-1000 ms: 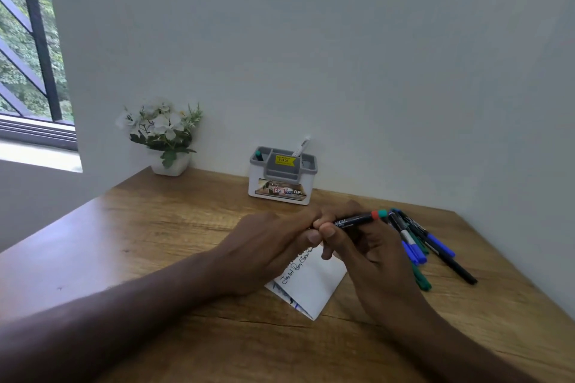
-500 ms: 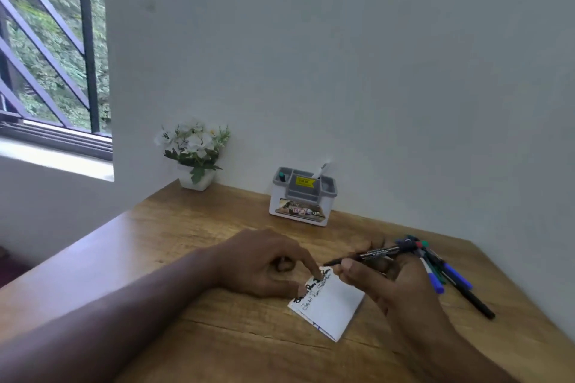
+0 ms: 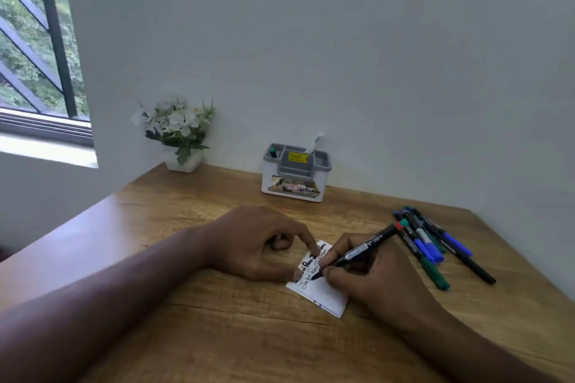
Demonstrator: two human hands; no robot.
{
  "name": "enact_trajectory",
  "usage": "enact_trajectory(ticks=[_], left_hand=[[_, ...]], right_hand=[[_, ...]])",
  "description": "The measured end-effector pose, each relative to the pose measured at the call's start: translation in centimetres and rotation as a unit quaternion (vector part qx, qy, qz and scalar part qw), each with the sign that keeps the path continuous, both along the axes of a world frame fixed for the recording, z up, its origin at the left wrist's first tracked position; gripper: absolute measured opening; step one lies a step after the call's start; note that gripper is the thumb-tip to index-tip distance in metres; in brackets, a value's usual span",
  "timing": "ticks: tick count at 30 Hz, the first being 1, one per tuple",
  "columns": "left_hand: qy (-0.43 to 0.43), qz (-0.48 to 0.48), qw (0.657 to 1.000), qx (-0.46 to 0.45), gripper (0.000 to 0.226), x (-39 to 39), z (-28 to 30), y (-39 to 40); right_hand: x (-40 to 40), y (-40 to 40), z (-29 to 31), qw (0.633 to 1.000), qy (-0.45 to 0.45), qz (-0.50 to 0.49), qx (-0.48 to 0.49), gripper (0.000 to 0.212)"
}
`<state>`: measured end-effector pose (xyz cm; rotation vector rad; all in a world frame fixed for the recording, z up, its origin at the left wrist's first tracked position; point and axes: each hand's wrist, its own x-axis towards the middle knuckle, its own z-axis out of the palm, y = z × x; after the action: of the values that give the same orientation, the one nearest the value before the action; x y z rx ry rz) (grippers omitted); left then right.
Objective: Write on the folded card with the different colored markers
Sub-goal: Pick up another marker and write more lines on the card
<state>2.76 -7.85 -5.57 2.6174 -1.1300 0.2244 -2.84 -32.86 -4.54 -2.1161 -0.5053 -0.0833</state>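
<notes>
A small white folded card [image 3: 323, 292] lies on the wooden table [image 3: 217, 336], with lines of dark handwriting on its upper half. My right hand [image 3: 376, 280] grips a black marker [image 3: 361, 252] with a red end, its tip touching the card's left side. My left hand [image 3: 258, 242] rests on the table, and its index finger and thumb press the card's left edge. A loose pile of blue, green and black markers [image 3: 432, 246] lies to the right of the card.
A white and grey desk organiser [image 3: 295, 174] holding a green marker and a white pen stands against the back wall. A white pot of white flowers [image 3: 179, 130] sits at the table's back left corner. The wall closes off the table's right side.
My hands came apart from in front of me and lowered onto the card. The right hand brought the marker tip down to the paper, and the left now pins the card.
</notes>
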Motion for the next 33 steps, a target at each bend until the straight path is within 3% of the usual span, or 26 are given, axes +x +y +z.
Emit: enact_trajectory(ticks=[10, 33], left_hand=[[0.014, 0.007, 1.0, 0.008, 0.044, -0.2, 0.2, -0.2], [0.032, 0.006, 0.999, 0.012, 0.044, -0.2, 0.2, -0.1]], right_hand=[[0.3, -0.1, -0.6, 0.999, -0.008, 0.014, -0.044, 0.009], [1.2, -0.2, -1.1, 0.999, 0.002, -0.007, -0.036, 0.004]])
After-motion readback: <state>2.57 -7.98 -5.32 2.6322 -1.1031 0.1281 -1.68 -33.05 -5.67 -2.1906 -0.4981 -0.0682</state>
